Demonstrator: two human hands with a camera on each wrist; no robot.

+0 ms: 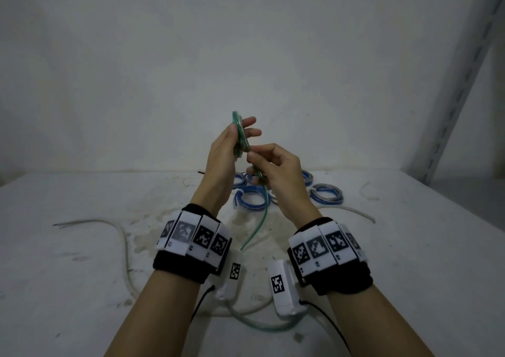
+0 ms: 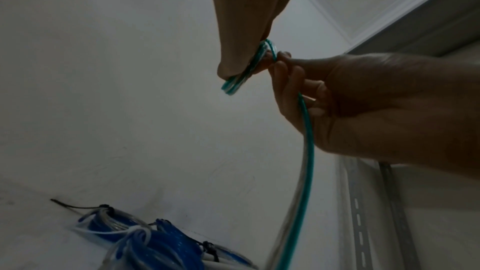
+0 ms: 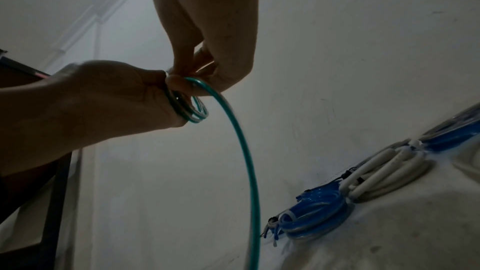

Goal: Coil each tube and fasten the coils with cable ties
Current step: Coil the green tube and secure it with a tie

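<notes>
A green tube runs through both my hands above the white table (image 1: 82,274). My left hand (image 1: 240,137) grips a small coil of the green tube (image 1: 240,129), held upright between thumb and fingers. Just below it, my right hand (image 1: 252,156) pinches the free length of tube (image 1: 263,209), which hangs down and trails on the table under my wrists. In the left wrist view the coil (image 2: 240,77) sits under the left hand (image 2: 249,63), with the right hand (image 2: 279,59) at it. The right wrist view shows the coil (image 3: 193,110) and the hanging tube (image 3: 246,161).
Several tied blue coils (image 1: 251,198) lie at the back of the table, with a white coil (image 3: 384,174) among them. A loose clear tube (image 1: 123,236) curves at the left, another (image 1: 352,210) at the right. A black cable tie (image 1: 202,172) lies by the wall. A metal shelf post (image 1: 464,83) stands right.
</notes>
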